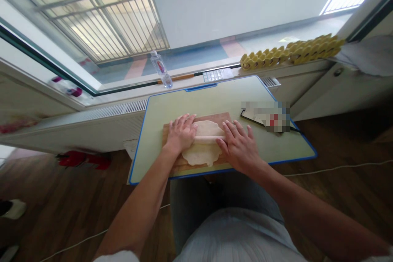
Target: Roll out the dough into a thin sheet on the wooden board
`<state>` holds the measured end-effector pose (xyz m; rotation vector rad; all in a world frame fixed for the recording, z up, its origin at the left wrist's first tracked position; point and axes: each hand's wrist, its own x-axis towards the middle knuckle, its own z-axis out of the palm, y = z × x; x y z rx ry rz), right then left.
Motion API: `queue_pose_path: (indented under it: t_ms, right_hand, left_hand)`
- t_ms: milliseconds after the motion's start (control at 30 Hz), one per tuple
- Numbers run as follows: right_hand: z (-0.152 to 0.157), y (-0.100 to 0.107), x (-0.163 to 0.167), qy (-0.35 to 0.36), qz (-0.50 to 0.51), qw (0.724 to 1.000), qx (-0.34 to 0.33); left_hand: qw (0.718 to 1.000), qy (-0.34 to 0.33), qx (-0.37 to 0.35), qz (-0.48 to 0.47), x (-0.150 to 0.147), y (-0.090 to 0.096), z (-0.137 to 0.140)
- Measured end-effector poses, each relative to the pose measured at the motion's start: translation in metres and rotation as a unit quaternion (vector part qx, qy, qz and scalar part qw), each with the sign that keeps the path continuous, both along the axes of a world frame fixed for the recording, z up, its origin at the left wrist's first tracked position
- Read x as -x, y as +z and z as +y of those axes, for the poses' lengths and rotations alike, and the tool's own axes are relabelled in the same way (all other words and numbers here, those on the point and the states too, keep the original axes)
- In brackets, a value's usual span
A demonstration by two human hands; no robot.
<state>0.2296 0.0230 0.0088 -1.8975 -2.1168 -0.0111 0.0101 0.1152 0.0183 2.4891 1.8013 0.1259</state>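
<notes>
A thin sheet of pale dough (202,154) with an uneven edge lies on a wooden board (225,117). Across the dough runs a slim, light-coloured rolling pin (208,139). My left hand (181,132) rests palm-down over the pin's left end, fingers stretched forward. Over the other end lies my right hand (239,144), its fingers spread and its thumb angled toward the dough. Both hands press on the pin rather than wrap round it. Its two ends are hidden under them.
The board sits on a pale green folding table (159,108) with blue edging. A phone-like object (253,117), partly pixelated, lies at right. Along the windowsill stand a plastic bottle (161,69), a white grid-like item (218,74) and yellow egg trays (291,52). A cable (340,168) crosses the floor.
</notes>
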Motion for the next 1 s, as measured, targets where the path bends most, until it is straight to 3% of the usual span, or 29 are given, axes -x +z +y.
queue_pose_path:
  t_ms: [333,600,700,800,1000]
  right_hand:
    - [-0.033,-0.006,0.000,0.019,0.010,1.000,-0.010]
    - [0.017,0.002,0.003,-0.019,0.021,1.000,0.002]
    - [0.024,0.004,0.004,-0.015,0.019,1.000,0.005]
    - [0.010,0.001,0.003,-0.003,0.019,1.000,-0.003]
    - [-0.042,-0.012,0.001,0.031,0.016,0.999,-0.029]
  left_hand:
    - [0.999,0.001,-0.048,0.004,0.002,0.008,-0.038]
    - [1.000,0.016,-0.012,-0.003,-0.002,0.003,0.000]
    - [1.000,0.020,-0.006,-0.004,-0.002,0.003,0.001]
    - [1.000,0.019,-0.021,-0.002,-0.001,0.004,-0.015]
    - [0.999,0.011,-0.047,0.002,0.003,0.008,-0.071]
